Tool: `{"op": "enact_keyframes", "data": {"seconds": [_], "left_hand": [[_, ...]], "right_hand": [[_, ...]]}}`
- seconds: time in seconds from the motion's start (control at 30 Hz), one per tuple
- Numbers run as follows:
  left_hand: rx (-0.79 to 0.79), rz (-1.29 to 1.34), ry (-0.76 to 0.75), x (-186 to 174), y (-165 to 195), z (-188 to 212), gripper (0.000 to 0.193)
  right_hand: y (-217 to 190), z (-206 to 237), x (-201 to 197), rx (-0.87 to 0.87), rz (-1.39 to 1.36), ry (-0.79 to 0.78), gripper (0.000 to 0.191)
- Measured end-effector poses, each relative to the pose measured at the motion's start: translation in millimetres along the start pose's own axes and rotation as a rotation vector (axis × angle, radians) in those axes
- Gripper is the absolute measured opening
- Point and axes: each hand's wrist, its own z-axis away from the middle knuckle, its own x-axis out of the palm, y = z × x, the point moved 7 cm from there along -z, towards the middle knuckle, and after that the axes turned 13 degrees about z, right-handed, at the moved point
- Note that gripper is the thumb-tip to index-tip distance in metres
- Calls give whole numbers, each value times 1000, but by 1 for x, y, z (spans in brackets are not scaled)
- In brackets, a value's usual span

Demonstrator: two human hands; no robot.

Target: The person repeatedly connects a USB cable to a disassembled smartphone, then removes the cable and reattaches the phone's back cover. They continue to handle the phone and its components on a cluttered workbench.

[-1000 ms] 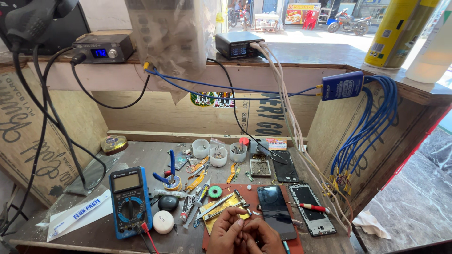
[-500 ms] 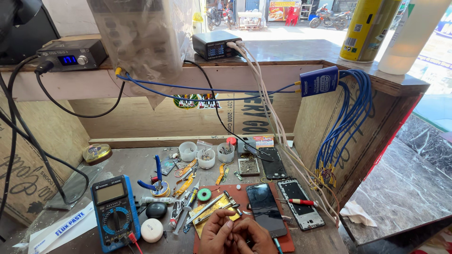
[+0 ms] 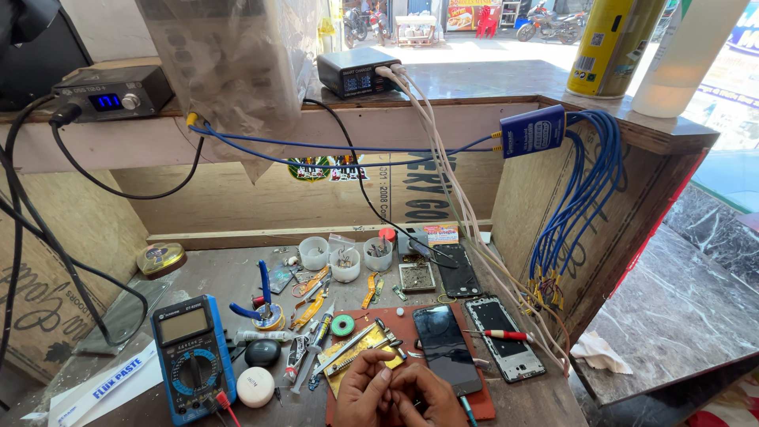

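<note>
Since earlier frame our view swung left; hands stayed low centre. Left hand [image 3: 365, 389] and right hand [image 3: 423, 395] pressed together, fingertips pinching tiny part, which we can't make out. Dark phone [image 3: 445, 348] lies just beside them on red mat [image 3: 481, 399]. Risk: slip, part lost among tweezers [image 3: 352, 345], small cups [image 3: 345, 261].

Both hands [image 3: 399, 395] sit at the table's [image 3: 229, 277] near edge, hemmed in: a dark phone [image 3: 445, 348] just right, tweezers [image 3: 348, 348] and blue multimeter [image 3: 191, 357] left. Bare table lies far left; hanging blue cables [image 3: 569, 213] crowd the right.
</note>
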Motion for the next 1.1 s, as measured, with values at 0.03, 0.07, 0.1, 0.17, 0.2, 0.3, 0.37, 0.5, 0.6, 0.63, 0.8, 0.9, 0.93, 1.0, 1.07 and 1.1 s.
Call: {"op": "enact_keyframes", "data": {"seconds": [0.03,0.07,0.1,0.17,0.2,0.3,0.37,0.5,0.6,0.63,0.8,0.9,0.93,1.0,1.07,1.1], "left_hand": [[-8,-4,4,-1,0,0,27],[-3,-4,1,-1,0,0,27],[1,-5,-3,-1,0,0,27],[3,-5,-11,0,-1,0,27],[3,-3,-14,0,-1,0,27],[3,-2,-11,-2,-1,0,27],[3,-1,-8,-3,-1,0,27],[2,10,-8,-3,-3,0,27],[-1,14,-11,-4,-3,0,27],[-3,15,-13,-4,-4,0,27],[8,11,-9,-5,-5,1,27],[12,16,-12,-5,-5,1,27],[11,14,-13,-5,-5,1,27],[21,1,-22,-5,-4,1,27],[16,-6,-13,-6,-5,1,27],[7,-8,0,-7,-6,1,27]], "right_hand": [[-1,0,0,-2,6,0,11],[-1,0,-1,-5,13,0,10],[-2,0,-1,-7,20,1,10],[-3,1,-2,17,16,-2,11],[-3,1,-2,28,14,-4,11],[-7,-1,-2,8,30,4,11],[-9,-1,-3,-2,31,3,12],[-11,1,-2,-14,0,5,12],[-9,0,-3,13,38,7,12],[-9,1,-3,15,21,6,12],[-11,1,-3,-7,6,11,13],[-10,1,-3,21,34,23,12],[-11,1,-3,15,34,23,11],[-13,1,-4,6,32,24,11],[-13,2,-4,17,34,29,10],[-14,2,-4,22,34,32,10]]}}
